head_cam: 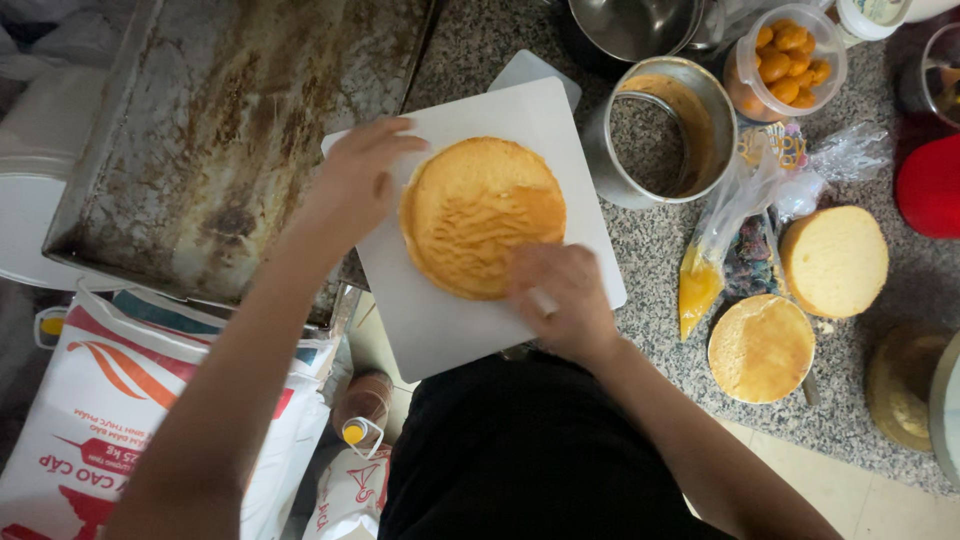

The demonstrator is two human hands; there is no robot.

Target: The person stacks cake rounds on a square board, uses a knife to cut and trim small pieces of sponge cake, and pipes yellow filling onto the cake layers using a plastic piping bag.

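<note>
Spreading on a round cake layer lying on a white board

Left hand open, fingers spread, touching cake's left edge and board; right hand closed on a small pale tool, kind unclear, at cake's lower right edge. Right of board: steel tin, piping bag, two more cake layers on granite counter. Left: stained baking tray
</note>
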